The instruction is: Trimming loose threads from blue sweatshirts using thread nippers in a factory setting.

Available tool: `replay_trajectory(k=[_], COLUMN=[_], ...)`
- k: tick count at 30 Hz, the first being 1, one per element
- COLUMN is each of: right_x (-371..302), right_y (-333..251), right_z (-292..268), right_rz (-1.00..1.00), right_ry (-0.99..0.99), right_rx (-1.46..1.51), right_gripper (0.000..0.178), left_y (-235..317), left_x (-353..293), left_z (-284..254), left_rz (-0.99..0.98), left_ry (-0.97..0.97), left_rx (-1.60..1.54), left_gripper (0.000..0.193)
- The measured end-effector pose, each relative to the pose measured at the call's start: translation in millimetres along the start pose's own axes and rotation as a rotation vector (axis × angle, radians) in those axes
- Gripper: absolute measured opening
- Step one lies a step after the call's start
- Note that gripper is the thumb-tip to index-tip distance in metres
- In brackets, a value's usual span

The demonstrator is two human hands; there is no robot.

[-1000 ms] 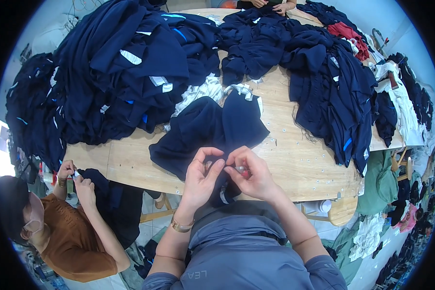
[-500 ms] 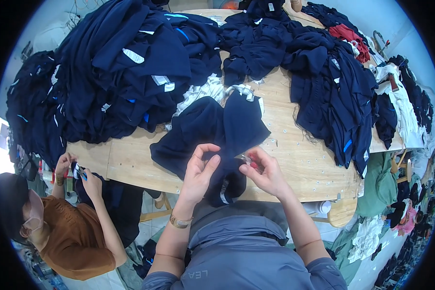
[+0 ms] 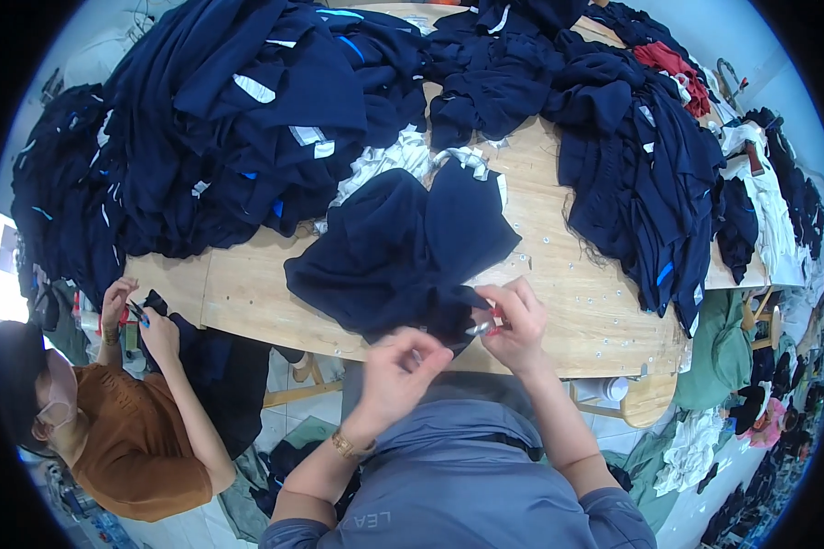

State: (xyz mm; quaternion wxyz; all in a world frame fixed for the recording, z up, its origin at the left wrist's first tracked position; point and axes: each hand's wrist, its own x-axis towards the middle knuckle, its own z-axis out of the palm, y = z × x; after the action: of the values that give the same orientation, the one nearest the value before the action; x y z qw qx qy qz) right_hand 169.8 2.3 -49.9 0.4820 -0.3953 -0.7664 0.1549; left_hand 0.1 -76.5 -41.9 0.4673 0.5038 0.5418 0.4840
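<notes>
Bench (image 3: pixel 568 311) carrying tall clothes heap (image 3: pixel 238 137) at left, navy pile (image 3: pixel 645 183) at right; navy garment (image 3: pixel 375 247) between, near front edge; bunched white cloth (image 3: pixel 389 165) behind it; left hand (image 3: pixel 401 373) at garment's near edge, fingers curled, cannot tell if gripping; right hand (image 3: pixel 519 331) fingers closed on small red-and-silver tool (image 3: pixel 482 328)

Red-handled snips (image 3: pixel 481 328), one; gold-coloured wristbands (image 3: pixel 345 445), two; brown-shirted co-worker (image 3: pixel 142 435), one; red cloth bundle (image 3: pixel 674 73), one; white container (image 3: pixel 613 390), one.

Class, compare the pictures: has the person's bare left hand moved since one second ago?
Yes: the bare left hand has moved down the picture and slightly right, judged against the near edge of the pale wooden table.
</notes>
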Motion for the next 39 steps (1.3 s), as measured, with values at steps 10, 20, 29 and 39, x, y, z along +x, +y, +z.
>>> replay_trajectory(k=[10, 20, 29, 39], right_x=[-26, -43, 0, 44], right_y=[-3, 48, 177, 81], right_z=[-8, 14, 49, 28], right_rz=[-0.342, 0.032, 0.748, 0.535], right_ry=[-0.232, -0.119, 0.054, 0.048], right_rx=[-0.155, 0.051, -0.069, 0.362], right_gripper=[0.04, 0.019, 0.027, 0.014], left_y=[4, -11, -21, 32], left_x=[37, 34, -7, 33], left_z=[3, -8, -9, -34], left_rz=[-0.42, -0.381, -0.476, -0.069], left_ry=[0.058, 0.055, -0.435, -0.308], left_rx=[-0.999, -1.102, 0.357, 0.387], left_gripper=[0.031, 0.026, 0.053, 0.024])
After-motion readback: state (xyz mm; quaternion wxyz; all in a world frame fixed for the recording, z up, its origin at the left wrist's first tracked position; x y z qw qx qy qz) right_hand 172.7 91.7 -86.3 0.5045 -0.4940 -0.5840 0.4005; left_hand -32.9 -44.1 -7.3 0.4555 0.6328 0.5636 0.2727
